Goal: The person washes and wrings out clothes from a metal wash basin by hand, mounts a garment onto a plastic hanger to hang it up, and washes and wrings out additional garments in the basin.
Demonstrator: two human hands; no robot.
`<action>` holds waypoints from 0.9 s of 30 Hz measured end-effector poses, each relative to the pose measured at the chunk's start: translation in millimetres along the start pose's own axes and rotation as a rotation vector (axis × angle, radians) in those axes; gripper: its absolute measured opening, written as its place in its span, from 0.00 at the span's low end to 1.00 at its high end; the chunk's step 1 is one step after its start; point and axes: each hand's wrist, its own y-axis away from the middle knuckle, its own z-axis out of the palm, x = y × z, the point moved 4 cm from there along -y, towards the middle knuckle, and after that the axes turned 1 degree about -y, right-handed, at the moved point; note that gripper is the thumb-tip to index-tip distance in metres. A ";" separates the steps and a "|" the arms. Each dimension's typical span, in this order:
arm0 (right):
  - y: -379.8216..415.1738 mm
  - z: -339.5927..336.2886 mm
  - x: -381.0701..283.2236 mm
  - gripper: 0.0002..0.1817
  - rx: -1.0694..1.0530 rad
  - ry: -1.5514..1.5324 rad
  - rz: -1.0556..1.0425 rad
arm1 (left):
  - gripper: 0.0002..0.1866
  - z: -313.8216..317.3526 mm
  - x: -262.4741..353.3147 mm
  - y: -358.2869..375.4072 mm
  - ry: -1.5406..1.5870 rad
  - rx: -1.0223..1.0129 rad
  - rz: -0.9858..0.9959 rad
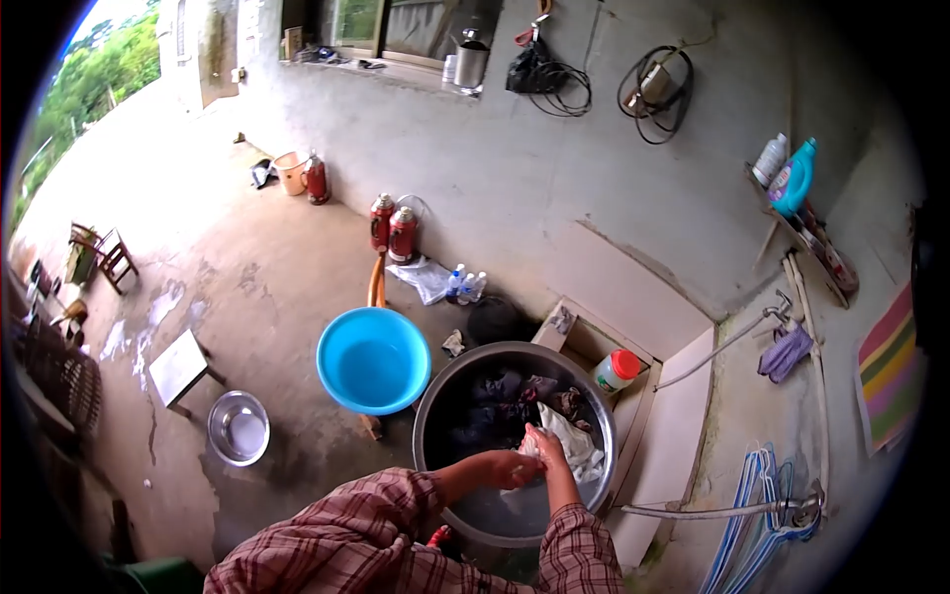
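Note:
Both my hands are together over a large metal basin (427, 421) of water and wet laundry. My left hand (513, 470) is closed, its fingers wrapped round a bunched part of a white cloth (572, 444). Close beside it, my right hand (543, 445) also grips the white cloth. The rest of this cloth trails to the right into the basin. Dark wet clothes (495, 401) lie behind my hands in the water. Exactly how the fingers hold the cloth is partly hidden.
Left of the basin stands a blue tub (374, 361). A small metal bowl (238, 428) and a white-topped stool (184, 368) are farther left. A red-lidded container (617, 370) stands by the basin's right rim. Blue hangers (757, 515) hang at right, below a tap (782, 309).

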 end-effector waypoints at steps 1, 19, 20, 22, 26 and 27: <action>-4.6 -3.0 6.0 0.16 0.073 0.120 0.002 | 0.11 -2.7 1.4 -0.2 -0.265 -0.091 0.092; 29.0 21.1 11.5 0.41 -0.125 -0.166 0.117 | 0.16 19.0 10.3 38.6 -0.024 0.384 0.232; 34.4 12.9 10.8 0.41 -0.131 -0.118 0.153 | 0.15 27.4 9.5 33.3 0.410 0.079 0.278; 38.9 31.5 4.7 0.45 -0.353 -0.732 0.170 | 0.15 48.8 10.1 27.6 0.681 0.040 0.299; 92.6 102.4 -74.9 0.42 -0.666 -0.762 -0.382 | 0.16 118.9 33.5 30.3 0.886 -0.393 0.467; 83.6 93.9 -71.7 0.39 -0.496 -0.855 -0.440 | 0.16 126.1 38.3 35.7 0.888 -0.431 0.463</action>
